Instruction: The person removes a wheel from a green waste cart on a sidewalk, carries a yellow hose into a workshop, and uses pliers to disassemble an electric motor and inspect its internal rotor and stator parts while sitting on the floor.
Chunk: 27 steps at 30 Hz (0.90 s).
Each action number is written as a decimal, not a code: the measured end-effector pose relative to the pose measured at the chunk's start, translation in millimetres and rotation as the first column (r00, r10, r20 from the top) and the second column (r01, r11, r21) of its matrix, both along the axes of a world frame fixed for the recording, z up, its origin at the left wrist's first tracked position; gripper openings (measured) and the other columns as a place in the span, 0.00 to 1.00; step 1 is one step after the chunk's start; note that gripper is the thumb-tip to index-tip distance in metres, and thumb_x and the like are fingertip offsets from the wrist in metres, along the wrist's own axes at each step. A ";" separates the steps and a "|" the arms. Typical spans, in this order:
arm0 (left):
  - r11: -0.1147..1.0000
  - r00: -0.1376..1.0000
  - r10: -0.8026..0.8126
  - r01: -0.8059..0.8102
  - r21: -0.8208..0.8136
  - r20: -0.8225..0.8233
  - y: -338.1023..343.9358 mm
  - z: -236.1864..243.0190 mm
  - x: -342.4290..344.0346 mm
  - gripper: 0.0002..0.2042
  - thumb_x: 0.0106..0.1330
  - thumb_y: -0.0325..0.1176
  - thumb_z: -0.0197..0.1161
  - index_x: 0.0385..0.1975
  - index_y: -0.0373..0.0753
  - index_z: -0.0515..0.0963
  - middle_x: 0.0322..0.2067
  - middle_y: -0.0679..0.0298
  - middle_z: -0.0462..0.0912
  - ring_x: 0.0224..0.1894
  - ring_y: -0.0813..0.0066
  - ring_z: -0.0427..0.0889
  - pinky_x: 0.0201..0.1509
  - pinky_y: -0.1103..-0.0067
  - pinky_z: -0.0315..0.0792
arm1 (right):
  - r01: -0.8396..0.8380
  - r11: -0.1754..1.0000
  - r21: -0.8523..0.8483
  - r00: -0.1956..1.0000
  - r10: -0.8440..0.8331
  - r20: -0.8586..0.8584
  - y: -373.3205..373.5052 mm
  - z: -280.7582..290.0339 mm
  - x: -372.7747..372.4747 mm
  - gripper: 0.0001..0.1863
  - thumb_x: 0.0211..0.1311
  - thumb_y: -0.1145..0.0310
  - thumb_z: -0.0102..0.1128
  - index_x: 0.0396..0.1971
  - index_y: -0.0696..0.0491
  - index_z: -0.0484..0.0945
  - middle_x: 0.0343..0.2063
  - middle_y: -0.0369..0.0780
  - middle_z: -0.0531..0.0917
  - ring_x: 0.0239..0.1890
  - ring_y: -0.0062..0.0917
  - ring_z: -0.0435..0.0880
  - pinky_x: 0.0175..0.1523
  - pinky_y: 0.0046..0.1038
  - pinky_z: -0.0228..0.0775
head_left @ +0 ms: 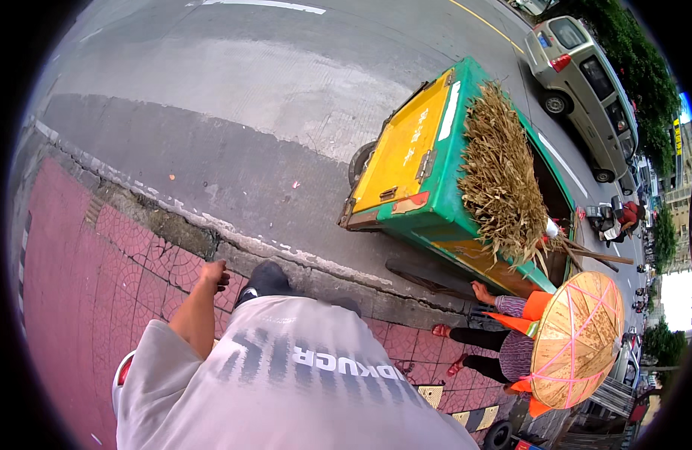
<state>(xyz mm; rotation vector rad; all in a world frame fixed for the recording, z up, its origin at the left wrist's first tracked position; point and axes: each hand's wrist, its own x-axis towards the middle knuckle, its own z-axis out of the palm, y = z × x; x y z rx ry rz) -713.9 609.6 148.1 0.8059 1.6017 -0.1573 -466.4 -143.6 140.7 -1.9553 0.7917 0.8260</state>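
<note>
Left hand: 8 o'clock; fingers loosely curled, nothing visible in them; cannot tell whether they meet the palm. Right hand: not in view.
Cart: 2 o'clock, well apart from left hand; likely heavy, stiff; best held by its upper edge.
Straw: atop cart; probably light, brittle.

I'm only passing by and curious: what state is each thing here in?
Left fingers: partly curled, nothing seen in them
Curb: rough and worn
Cart: open on top
Yellow tailgate: shut
Dry stalks: bunched, lying on the cart
Straw hat: worn by another person
Van: upright on the road
</note>
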 end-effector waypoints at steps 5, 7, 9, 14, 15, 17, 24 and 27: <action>0.987 0.996 0.003 -0.017 0.158 0.086 125.8 67.2 61.6 0.17 0.71 0.49 0.59 0.41 0.38 0.77 0.28 0.59 0.83 0.22 0.69 0.79 0.24 0.70 0.70 | 0.056 0.998 0.003 0.992 -0.055 -0.114 245.5 37.3 58.6 0.24 0.76 0.45 0.55 0.33 0.52 0.76 0.22 0.38 0.80 0.19 0.25 0.76 0.18 0.31 0.63; 0.989 0.996 0.007 -0.020 0.148 0.086 166.2 57.2 80.9 0.19 0.72 0.50 0.59 0.42 0.38 0.77 0.28 0.59 0.83 0.21 0.68 0.79 0.22 0.72 0.71 | -0.032 0.999 -0.030 0.995 0.029 -0.093 312.9 28.6 83.6 0.40 0.74 0.32 0.48 0.36 0.59 0.90 0.32 0.48 0.90 0.31 0.32 0.87 0.40 0.39 0.78; 0.994 1.000 0.003 -0.005 0.113 0.012 206.2 31.6 92.7 0.21 0.73 0.52 0.58 0.47 0.38 0.78 0.29 0.59 0.84 0.24 0.67 0.81 0.26 0.69 0.73 | -0.156 0.983 -0.102 0.984 0.146 -0.099 361.0 0.5 109.4 0.38 0.74 0.34 0.49 0.33 0.58 0.90 0.31 0.47 0.90 0.32 0.33 0.88 0.40 0.39 0.79; 0.998 0.991 0.012 -0.019 -0.057 -0.135 298.0 -28.7 122.8 0.23 0.74 0.55 0.57 0.48 0.38 0.78 0.35 0.52 0.87 0.30 0.57 0.86 0.30 0.61 0.77 | -0.238 0.965 -0.107 0.967 0.226 -0.114 498.3 -47.9 152.4 0.29 0.71 0.42 0.59 0.25 0.56 0.82 0.15 0.37 0.79 0.15 0.25 0.77 0.15 0.33 0.64; 0.995 0.991 -0.064 0.055 -0.079 -0.119 323.4 -28.3 144.4 0.24 0.74 0.55 0.57 0.49 0.38 0.78 0.36 0.51 0.88 0.31 0.56 0.86 0.31 0.62 0.78 | -0.237 0.964 -0.123 0.968 0.222 -0.118 515.0 -56.0 165.7 0.29 0.71 0.42 0.59 0.26 0.56 0.83 0.16 0.38 0.79 0.17 0.27 0.78 0.17 0.34 0.65; 0.977 0.981 -0.183 0.174 -0.125 -0.059 358.0 -22.6 180.7 0.25 0.74 0.56 0.57 0.50 0.37 0.78 0.35 0.51 0.88 0.30 0.56 0.86 0.32 0.63 0.77 | -0.251 0.953 -0.168 0.964 0.230 -0.134 541.7 -60.5 176.6 0.29 0.71 0.41 0.58 0.29 0.56 0.83 0.18 0.41 0.80 0.19 0.31 0.79 0.20 0.36 0.66; 0.962 0.957 -0.268 0.272 0.016 -0.114 545.2 -8.0 388.8 0.25 0.74 0.55 0.55 0.54 0.37 0.76 0.36 0.55 0.86 0.32 0.61 0.84 0.34 0.63 0.77 | -0.199 0.915 -0.352 0.976 0.154 -0.151 636.4 -49.9 205.8 0.31 0.71 0.40 0.55 0.39 0.57 0.85 0.23 0.50 0.83 0.28 0.43 0.84 0.31 0.42 0.72; 0.919 0.906 -0.393 0.383 -0.090 -0.157 633.5 -52.4 471.4 0.27 0.72 0.56 0.57 0.55 0.37 0.76 0.37 0.55 0.85 0.32 0.62 0.83 0.35 0.62 0.76 | -0.164 0.861 -0.482 0.983 0.104 -0.149 679.5 -56.1 209.7 0.32 0.71 0.39 0.54 0.43 0.57 0.85 0.26 0.54 0.85 0.32 0.48 0.86 0.36 0.45 0.75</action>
